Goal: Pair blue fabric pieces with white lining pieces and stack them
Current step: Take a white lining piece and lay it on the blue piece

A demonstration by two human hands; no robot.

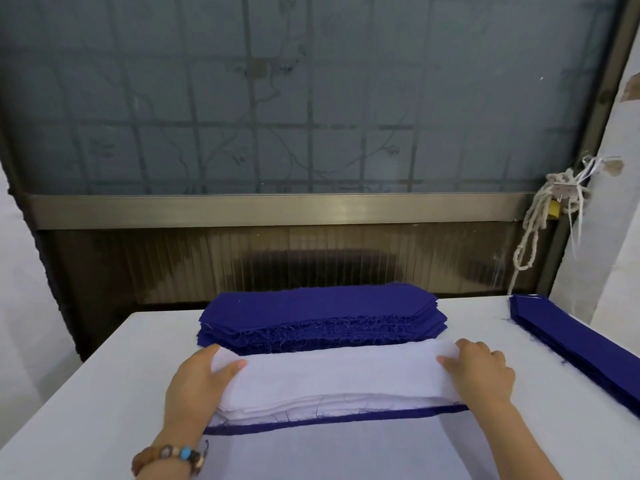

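A thick stack of white lining pieces [332,379] lies across the table in front of me. My left hand [197,382] grips its left end, thumb on top and fingers curled round the edge. My right hand [481,372] grips the right end the same way. Under the white stack's near edge a thin blue fabric strip [339,419] shows, lying on a white piece closest to me. Just behind the white stack sits a tall stack of blue fabric pieces [322,313] with frayed front edges.
A second pile of long blue pieces [571,341] lies at the table's right edge. The white table [104,393] ends at a frosted window with a metal sill behind. Rope and a padlock [554,209] hang at the right of the frame.
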